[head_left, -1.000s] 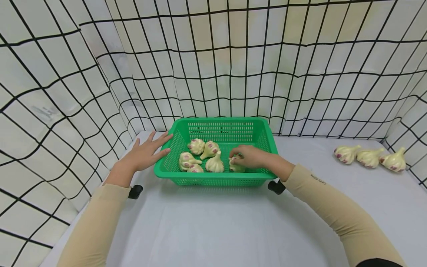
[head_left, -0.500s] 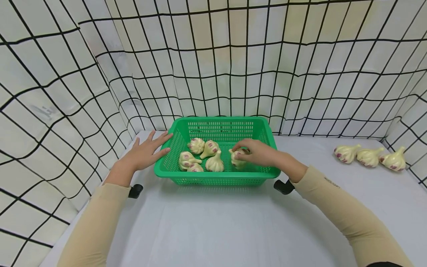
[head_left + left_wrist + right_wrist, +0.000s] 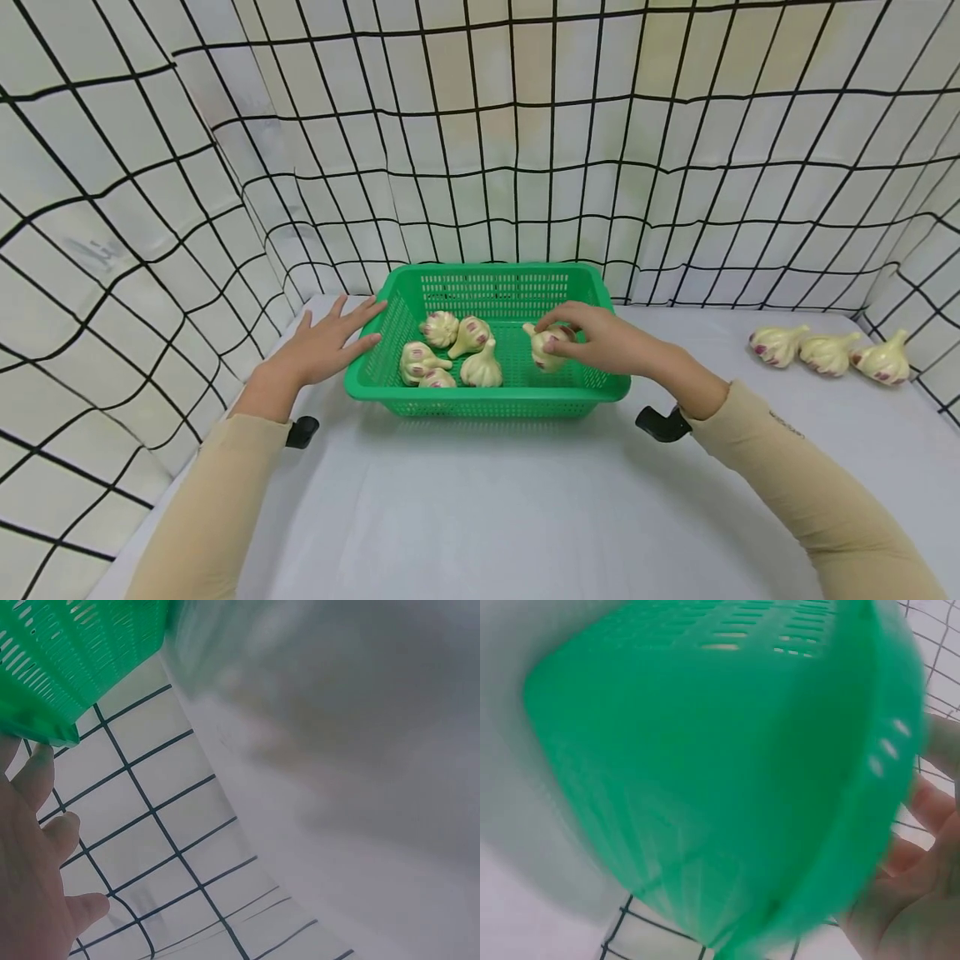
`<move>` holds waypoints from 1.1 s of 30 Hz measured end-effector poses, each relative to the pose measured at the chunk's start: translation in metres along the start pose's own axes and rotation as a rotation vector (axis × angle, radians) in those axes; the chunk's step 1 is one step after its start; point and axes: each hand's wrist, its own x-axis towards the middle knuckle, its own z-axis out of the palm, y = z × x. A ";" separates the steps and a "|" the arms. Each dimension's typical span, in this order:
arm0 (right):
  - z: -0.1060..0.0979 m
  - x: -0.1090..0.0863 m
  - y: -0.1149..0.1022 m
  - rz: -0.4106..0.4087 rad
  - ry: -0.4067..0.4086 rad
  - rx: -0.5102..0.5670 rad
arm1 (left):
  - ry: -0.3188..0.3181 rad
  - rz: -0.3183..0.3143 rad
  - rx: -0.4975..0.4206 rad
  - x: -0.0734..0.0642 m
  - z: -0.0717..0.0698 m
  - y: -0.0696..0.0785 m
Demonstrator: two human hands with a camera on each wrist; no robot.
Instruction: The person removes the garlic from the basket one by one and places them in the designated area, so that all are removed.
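Observation:
In the head view a green perforated basket [image 3: 487,394] stands on the white table. My right hand [image 3: 600,335] grips a garlic bulb [image 3: 550,354] between thumb and fingers, over the right half of the basket. Several more garlic bulbs [image 3: 482,367] lie together in the basket's left half. My left hand [image 3: 318,346] has its fingers spread straight, and the fingertips touch the basket's left rim. In the right wrist view the basket wall [image 3: 675,750] is large and blurred and hides what the right hand [image 3: 922,892] holds.
Three garlic bulbs [image 3: 827,354] lie in a row on the white tabletop [image 3: 480,500] at the far right. Black netting [image 3: 517,167] over white walls closes off the back and both sides.
The right hand has lifted the garlic bulb from near the basket floor and moved it to the right. My left hand has stayed at the left rim.

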 end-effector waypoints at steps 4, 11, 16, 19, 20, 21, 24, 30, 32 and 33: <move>-0.009 -0.010 0.002 -0.006 0.044 -0.021 | 0.000 -0.003 0.004 0.000 0.000 0.001; -0.025 -0.031 0.006 -0.028 0.155 0.017 | 0.003 0.002 0.009 0.001 0.000 0.001; -0.031 -0.044 0.015 -0.052 0.235 0.046 | -0.001 -0.003 0.010 0.001 0.000 0.001; -0.033 -0.052 0.021 -0.066 0.274 0.033 | -0.002 -0.007 0.008 0.000 0.001 0.001; -0.034 -0.054 0.023 -0.071 0.285 0.029 | -0.002 -0.008 0.007 0.000 0.001 0.001; -0.035 -0.056 0.025 -0.076 0.295 0.029 | -0.001 -0.008 0.007 0.000 0.001 0.001; -0.037 -0.064 0.031 -0.087 0.326 0.037 | -0.001 -0.007 0.007 0.000 0.001 0.001; -0.039 -0.079 0.038 -0.080 0.400 0.018 | -0.002 -0.001 0.006 0.001 0.001 0.000; -0.039 -0.083 0.040 -0.088 0.429 0.012 | -0.003 0.002 0.004 0.001 0.001 0.000; -0.039 -0.085 0.042 -0.093 0.445 0.015 | -0.003 0.002 0.002 0.001 0.001 -0.001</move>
